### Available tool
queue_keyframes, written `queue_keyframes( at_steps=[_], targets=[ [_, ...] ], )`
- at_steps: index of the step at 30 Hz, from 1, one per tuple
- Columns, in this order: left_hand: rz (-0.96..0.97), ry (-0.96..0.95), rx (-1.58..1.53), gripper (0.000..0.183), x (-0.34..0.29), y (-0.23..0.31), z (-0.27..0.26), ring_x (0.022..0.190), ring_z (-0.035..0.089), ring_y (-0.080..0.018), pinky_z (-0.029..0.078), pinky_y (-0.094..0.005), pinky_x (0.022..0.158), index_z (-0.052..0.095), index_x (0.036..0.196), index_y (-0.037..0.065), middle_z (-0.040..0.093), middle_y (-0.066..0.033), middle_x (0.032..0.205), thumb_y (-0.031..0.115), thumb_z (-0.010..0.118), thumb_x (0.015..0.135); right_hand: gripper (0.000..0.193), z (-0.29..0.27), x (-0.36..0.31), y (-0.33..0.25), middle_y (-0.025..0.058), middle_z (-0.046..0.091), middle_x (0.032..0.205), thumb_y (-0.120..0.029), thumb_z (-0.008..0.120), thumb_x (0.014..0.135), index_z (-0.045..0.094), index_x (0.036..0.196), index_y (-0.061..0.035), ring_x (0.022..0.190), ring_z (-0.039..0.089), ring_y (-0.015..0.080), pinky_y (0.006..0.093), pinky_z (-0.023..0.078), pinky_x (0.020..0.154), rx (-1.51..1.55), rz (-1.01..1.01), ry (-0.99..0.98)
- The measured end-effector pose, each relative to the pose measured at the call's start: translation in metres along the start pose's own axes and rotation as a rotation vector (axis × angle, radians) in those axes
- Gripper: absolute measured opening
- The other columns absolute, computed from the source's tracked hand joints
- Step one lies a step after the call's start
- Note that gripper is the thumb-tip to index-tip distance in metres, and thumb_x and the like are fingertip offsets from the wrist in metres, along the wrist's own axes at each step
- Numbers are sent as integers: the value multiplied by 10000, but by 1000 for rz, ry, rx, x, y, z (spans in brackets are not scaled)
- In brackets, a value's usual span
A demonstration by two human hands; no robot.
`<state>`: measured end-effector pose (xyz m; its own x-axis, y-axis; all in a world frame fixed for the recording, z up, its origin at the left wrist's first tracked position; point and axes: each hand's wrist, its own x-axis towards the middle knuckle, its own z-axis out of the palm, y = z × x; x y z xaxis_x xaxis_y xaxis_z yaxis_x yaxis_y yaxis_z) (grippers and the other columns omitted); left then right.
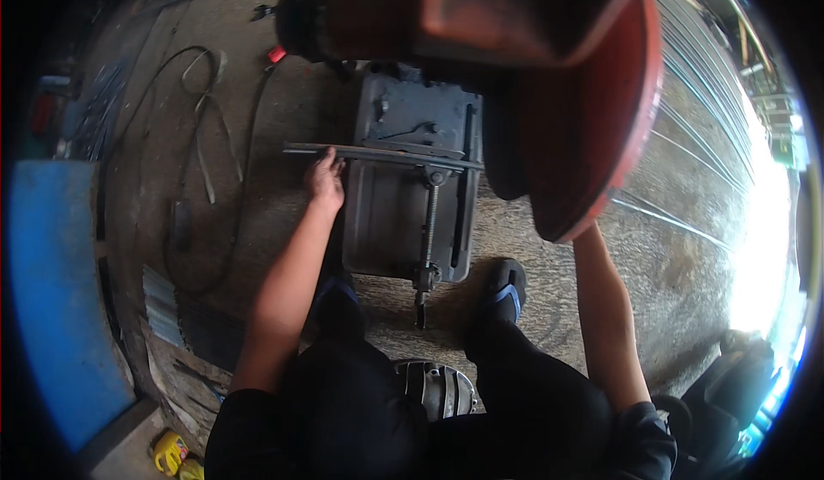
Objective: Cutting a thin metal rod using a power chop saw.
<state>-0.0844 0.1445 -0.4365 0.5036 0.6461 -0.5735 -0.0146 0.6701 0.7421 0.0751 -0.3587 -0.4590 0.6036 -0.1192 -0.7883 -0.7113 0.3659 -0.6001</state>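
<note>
Steel bar [378,154]: lies L–R across chop saw base [412,222], in vise. Left hand [326,179] clasps bar's left end. Right hand hidden behind red blade guard [592,111]; grip state unknown.

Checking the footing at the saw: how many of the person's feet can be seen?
2. The left foot is by the saw base's near-left corner; the right foot is by its near-right corner.
</note>
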Motion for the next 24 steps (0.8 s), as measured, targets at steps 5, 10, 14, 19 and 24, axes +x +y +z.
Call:
queue_keyframes(
  at_steps=[5,10,14,19,24],
  targets=[
    [14,-47,-40,208,0,-1,-2,772,600,-150,498,-286,714,581,1016,38,621,-48,912,104,694,854,181,-11,-8,-14,161,657,842,-102,593,887,590,980,53,721,671,235,317,580,648,-64,-137,64],
    [8,-54,-52,187,-5,-1,0,791,599,-145,488,-281,726,585,1018,44,623,-43,916,95,678,864,216,-25,-6,-29,152,661,816,-148,609,880,606,960,54,703,671,230,325,575,647,-83,-192,87],
    [14,-69,-56,171,-7,1,2,802,597,-144,483,-283,734,591,1012,49,623,-42,918,96,671,869,248,-25,-6,-31,144,665,795,-184,621,875,619,944,54,688,670,226,332,571,646,-103,-197,93],
    [-3,-67,-54,178,-8,1,2,797,594,-149,483,-282,730,591,1013,54,622,-40,918,89,679,862,289,-18,-22,-27,135,670,769,-230,636,869,635,923,55,670,670,221,340,566,645,-139,-160,90],
    [1,-13,-48,208,-9,1,3,793,591,-155,499,-295,739,586,1016,49,615,-44,910,90,703,848,333,-5,-44,-32,126,674,743,-275,651,862,651,903,55,652,669,216,348,561,644,-645,-15,75]
  ],
)
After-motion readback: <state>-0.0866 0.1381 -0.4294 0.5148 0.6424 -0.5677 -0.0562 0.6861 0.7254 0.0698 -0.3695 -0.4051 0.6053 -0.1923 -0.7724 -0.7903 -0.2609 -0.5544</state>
